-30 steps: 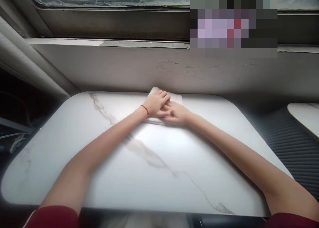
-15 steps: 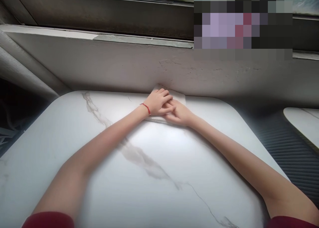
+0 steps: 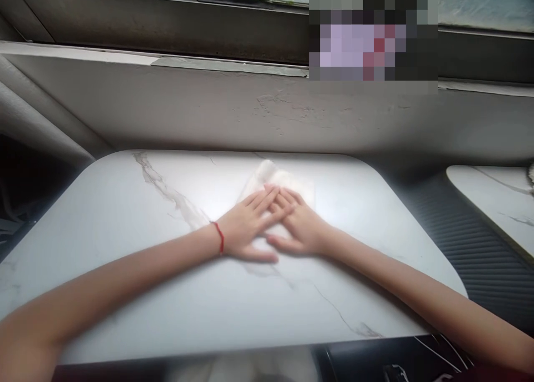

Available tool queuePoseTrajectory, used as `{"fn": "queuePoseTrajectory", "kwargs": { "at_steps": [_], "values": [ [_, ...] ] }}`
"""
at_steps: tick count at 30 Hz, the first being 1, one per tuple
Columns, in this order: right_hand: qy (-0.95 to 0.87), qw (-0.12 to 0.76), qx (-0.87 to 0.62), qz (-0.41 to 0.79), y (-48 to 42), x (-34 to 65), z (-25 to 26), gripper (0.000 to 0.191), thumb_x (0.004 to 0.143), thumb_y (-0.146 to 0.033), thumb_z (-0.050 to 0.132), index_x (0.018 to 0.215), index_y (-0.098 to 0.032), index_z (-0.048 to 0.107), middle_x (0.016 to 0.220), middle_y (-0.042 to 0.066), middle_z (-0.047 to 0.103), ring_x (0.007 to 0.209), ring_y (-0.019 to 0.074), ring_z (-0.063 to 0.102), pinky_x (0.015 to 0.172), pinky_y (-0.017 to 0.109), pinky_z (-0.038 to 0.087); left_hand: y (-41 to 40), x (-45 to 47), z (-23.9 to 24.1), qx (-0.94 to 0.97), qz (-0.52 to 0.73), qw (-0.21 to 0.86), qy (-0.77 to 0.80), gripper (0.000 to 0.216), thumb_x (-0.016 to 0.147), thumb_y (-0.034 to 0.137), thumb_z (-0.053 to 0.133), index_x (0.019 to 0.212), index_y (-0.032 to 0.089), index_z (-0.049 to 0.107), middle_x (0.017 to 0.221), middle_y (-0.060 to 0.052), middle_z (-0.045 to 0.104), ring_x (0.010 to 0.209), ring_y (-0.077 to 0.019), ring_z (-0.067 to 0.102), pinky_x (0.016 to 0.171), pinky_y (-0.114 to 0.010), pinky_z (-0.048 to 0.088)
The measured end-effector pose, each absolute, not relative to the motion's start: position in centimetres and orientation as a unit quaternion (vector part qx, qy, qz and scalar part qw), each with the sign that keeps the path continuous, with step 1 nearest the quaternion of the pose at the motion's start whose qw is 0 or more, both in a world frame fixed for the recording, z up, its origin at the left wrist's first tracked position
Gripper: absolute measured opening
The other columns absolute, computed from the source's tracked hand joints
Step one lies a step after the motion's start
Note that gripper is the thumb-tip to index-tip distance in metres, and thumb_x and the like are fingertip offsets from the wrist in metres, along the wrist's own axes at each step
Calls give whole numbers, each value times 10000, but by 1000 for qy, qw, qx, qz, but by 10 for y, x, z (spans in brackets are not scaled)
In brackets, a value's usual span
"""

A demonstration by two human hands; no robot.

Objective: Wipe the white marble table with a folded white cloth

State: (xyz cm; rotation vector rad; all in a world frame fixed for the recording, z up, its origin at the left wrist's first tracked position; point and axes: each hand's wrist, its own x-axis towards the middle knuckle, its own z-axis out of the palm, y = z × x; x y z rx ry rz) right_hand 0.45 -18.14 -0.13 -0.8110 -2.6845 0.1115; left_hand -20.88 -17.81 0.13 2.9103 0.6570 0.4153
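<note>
A thin white sheet of paper or cloth (image 3: pixel 273 172) lies on the white marble-patterned table (image 3: pixel 175 304). My left hand (image 3: pixel 248 223), with a red string bracelet (image 3: pixel 219 237) at the wrist, is flat with its fingers stretched out. My right hand (image 3: pixel 306 223) also lies flat, fingers spread, pressing on the white sheet. The left fingertips overlap the right fingers near the middle of the table. Both palms hide the near part of the sheet, and neither hand grips it.
Beyond the table's far edge runs a grey wall (image 3: pixel 187 115) beneath a window ledge (image 3: pixel 229 64). A second white table (image 3: pixel 492 198) stands at the right, past a dark ribbed surface (image 3: pixel 471 265). Cables (image 3: pixel 446 351) show below the near edge at right.
Both hands have drawn back from the far edge toward me, bringing the white sheet along. The left fingers have spread and flattened. The view has shifted, so the table's near edge shows.
</note>
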Motion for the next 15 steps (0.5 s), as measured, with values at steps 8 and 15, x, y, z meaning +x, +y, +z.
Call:
{"fn": "queuePoseTrajectory", "kwargs": {
  "at_steps": [8,15],
  "values": [
    [-941,132,-305,57,-280,13,1,889,886,-553,505,1580,-88,203,1597,211,315,1527,367,178,1220,604,234,-264,-206,6,970,124,127,169,937,884,687,484,1615,210,143,1661,-190,66,1529,-428,54,1198,-619,248],
    [-929,117,-348,44,-320,28,4,961,877,-582,520,1610,-114,111,1606,205,300,1523,372,205,1176,607,335,-286,-188,2,974,111,148,135,899,876,505,562,1615,216,139,1663,-173,61,1530,-408,45,1211,-597,255]
  ]
}}
